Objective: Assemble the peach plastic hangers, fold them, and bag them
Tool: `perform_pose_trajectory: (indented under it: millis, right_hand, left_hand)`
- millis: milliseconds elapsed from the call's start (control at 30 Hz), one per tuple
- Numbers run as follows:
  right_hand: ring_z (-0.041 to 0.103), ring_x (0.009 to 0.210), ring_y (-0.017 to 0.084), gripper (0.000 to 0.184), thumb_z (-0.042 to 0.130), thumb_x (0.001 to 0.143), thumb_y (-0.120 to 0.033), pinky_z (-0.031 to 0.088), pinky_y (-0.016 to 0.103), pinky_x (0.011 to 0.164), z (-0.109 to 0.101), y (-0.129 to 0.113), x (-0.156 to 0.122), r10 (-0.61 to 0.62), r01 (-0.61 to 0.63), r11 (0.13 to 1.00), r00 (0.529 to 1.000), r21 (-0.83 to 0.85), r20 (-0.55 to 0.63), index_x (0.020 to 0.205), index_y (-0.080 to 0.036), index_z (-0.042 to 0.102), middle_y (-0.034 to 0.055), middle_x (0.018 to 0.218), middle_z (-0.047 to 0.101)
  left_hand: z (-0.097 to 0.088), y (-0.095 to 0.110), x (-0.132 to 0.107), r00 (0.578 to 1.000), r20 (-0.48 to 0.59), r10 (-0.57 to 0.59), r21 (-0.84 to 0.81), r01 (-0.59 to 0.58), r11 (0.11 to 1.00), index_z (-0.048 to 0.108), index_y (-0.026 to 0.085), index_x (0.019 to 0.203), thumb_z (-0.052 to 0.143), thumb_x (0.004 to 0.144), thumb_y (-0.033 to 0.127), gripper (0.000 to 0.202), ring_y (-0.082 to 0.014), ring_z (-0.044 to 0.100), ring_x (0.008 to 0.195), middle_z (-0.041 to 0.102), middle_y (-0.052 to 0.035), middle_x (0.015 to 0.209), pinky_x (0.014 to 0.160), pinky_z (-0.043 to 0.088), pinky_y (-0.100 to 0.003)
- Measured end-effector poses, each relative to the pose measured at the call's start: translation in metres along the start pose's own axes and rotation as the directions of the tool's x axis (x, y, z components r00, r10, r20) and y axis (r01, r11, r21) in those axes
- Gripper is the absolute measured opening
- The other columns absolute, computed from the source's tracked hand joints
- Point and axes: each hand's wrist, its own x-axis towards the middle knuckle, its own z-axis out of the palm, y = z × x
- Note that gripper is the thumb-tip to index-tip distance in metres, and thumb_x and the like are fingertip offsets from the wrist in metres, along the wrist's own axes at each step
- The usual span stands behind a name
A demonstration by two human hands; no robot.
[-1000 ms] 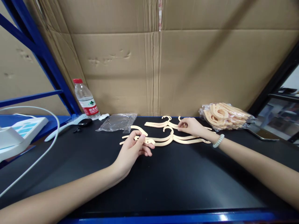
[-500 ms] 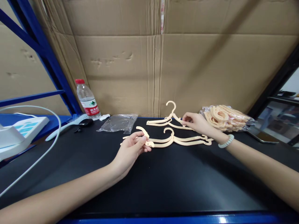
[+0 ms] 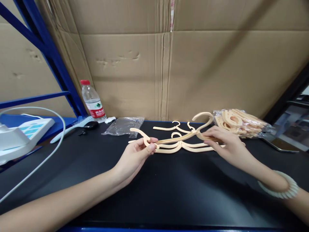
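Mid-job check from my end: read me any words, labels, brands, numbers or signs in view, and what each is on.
"农夫山": white characters on the red band of the label on the bottle; any further characters are unclear.
Smaller print below those characters: too small to read for certain.
Red-and-white strip on the cardboard: too blurred to read.
Hanger in the right hand: no readable text.

Noted smooth plastic on hangers (image 3: pixel 173 140) at centre, glossy crinkled film on bag (image 3: pixel 265 129) at right, matt cardboard (image 3: pixel 120 71) across top.
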Motion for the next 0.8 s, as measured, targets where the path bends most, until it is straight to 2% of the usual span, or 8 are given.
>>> perform_pose_trajectory:
  millis: [133,233,300,400,533,800]
  right_hand:
    - [0.061,0.079,0.019,0.010,0.054,0.093,-0.024,0.050,0.030,0.070,0.000,-0.003,-0.007,-0.005,0.005,1.000,0.999,0.015,-0.042,0.096,-0.020,0.063,0.0051,0.088,0.063]
    - [0.062,0.080,0.019,0.009,0.055,0.092,-0.024,0.051,0.030,0.070,-0.001,-0.005,-0.008,-0.001,0.002,1.000,0.998,0.018,-0.063,0.095,-0.021,0.063,0.0048,0.088,0.064]
    - [0.063,0.080,0.019,0.009,0.055,0.092,-0.023,0.051,0.030,0.070,-0.001,-0.007,-0.008,0.001,0.000,1.000,0.997,0.014,-0.073,0.095,-0.022,0.064,0.0046,0.089,0.065]
    - [0.062,0.079,0.018,0.010,0.055,0.092,-0.021,0.051,0.029,0.070,0.000,-0.009,-0.009,-0.007,0.008,1.000,0.997,0.005,-0.080,0.096,-0.023,0.064,0.0036,0.089,0.066]
    - [0.063,0.081,0.019,0.011,0.057,0.091,-0.021,0.052,0.029,0.071,0.001,-0.007,-0.011,-0.032,0.029,0.999,0.992,-0.032,-0.123,0.097,-0.025,0.065,0.0031,0.091,0.067]
    - [0.064,0.081,0.022,0.012,0.056,0.092,-0.023,0.054,0.034,0.070,0.002,-0.006,-0.013,-0.032,0.026,0.998,0.991,-0.051,-0.126,0.099,-0.028,0.064,0.0043,0.091,0.067]
  left_hand:
    - [-0.002,0.002,0.003,0.993,0.043,0.108,0.041,-0.110,0.993,0.064,0.015,0.076,0.076,0.078,0.032,0.020,-0.0088,0.046,0.067,0.055,0.0013,0.071,0.066,0.041,-0.020]
    - [-0.004,0.003,0.005,0.986,0.058,0.158,-0.002,-0.158,0.987,0.060,0.018,0.078,0.073,0.081,0.029,0.017,-0.0091,0.049,0.070,0.054,0.0023,0.077,0.068,0.043,-0.020]
    - [-0.006,0.004,0.005,0.987,0.072,0.141,-0.046,-0.138,0.989,0.060,0.019,0.081,0.072,0.082,0.026,0.014,-0.0111,0.054,0.081,0.056,0.0012,0.088,0.076,0.047,-0.023]
    - [-0.006,0.006,0.005,0.987,0.140,0.073,-0.087,-0.062,0.994,0.058,0.018,0.082,0.070,0.084,0.023,0.013,-0.0169,0.059,0.096,0.060,-0.0017,0.099,0.087,0.049,-0.032]
    - [-0.005,0.007,0.005,0.975,0.223,0.007,-0.112,0.019,0.993,0.054,0.018,0.083,0.071,0.083,0.022,0.017,-0.0183,0.066,0.086,0.065,-0.0030,0.095,0.085,0.051,-0.035]
    - [-0.004,0.009,0.005,0.973,0.230,-0.014,-0.112,0.041,0.993,0.054,0.016,0.077,0.074,0.078,0.021,0.021,-0.0152,0.064,0.074,0.065,-0.0040,0.088,0.076,0.051,-0.031]
